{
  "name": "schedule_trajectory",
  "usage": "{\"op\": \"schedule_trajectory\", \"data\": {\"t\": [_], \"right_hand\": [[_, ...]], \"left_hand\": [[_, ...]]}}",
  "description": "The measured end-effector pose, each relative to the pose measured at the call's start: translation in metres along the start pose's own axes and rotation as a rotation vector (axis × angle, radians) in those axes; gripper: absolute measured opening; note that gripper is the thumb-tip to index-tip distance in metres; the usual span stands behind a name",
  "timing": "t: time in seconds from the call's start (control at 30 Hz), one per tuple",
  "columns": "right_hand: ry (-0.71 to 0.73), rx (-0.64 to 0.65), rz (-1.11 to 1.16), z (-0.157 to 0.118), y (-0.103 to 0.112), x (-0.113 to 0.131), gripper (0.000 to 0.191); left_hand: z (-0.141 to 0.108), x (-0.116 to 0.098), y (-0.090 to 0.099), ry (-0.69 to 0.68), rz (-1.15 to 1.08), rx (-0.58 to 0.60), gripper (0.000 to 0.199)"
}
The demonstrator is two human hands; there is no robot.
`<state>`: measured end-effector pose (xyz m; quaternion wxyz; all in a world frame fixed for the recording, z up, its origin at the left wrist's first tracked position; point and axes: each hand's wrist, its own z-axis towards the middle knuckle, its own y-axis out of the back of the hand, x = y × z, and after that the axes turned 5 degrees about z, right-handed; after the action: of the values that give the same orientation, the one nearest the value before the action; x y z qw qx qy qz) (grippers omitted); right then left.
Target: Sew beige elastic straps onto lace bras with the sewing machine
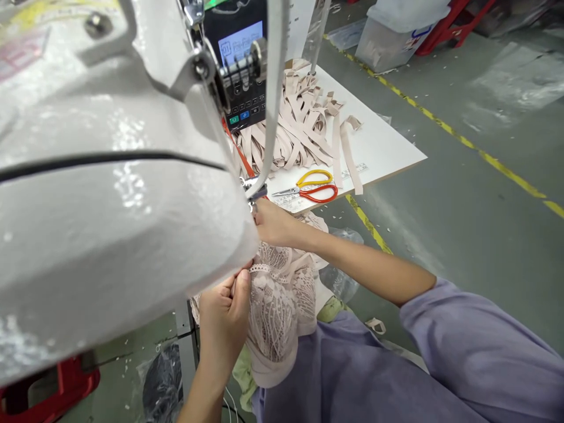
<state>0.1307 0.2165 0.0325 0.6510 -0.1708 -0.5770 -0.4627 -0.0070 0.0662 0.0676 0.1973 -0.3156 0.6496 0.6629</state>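
Observation:
A beige lace bra (275, 305) hangs over my lap, its upper edge going in under the white sewing machine head (132, 235). With thumb and fingers pinched together, my left hand (227, 311) holds the trimmed edge of the bra, close below the machine head. My right hand (275, 223) is at the far side of the head, beside the metal presser parts (255, 191). Its fingers are curled in against the bra's material, and the fingertips are partly hidden by the machine. The needle and the stitching spot are hidden too.
Yellow-and-red-handled scissors (315, 187) lie on the white tabletop (392, 153). Behind them is a heap of beige strips (299, 123), beside a control panel (242, 64). A plastic bin (399, 35) and red stools (460, 26) stand on the floor.

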Motion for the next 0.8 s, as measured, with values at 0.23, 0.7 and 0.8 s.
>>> {"op": "schedule_trajectory", "data": {"t": [0.23, 0.7, 0.8], "right_hand": [[0.02, 0.0, 0.018, 0.0, -0.003, -0.006, 0.015], [0.029, -0.09, -0.089, -0.001, -0.012, -0.007, 0.008], [0.046, -0.094, -0.077, -0.001, -0.012, -0.009, 0.009]], "left_hand": [[-0.003, 0.015, -0.002, -0.228, 0.182, -0.11, 0.028], [-0.009, 0.026, -0.002, -0.28, 0.326, -0.213, 0.024], [-0.009, 0.026, -0.003, -0.274, 0.319, -0.212, 0.024]]}}
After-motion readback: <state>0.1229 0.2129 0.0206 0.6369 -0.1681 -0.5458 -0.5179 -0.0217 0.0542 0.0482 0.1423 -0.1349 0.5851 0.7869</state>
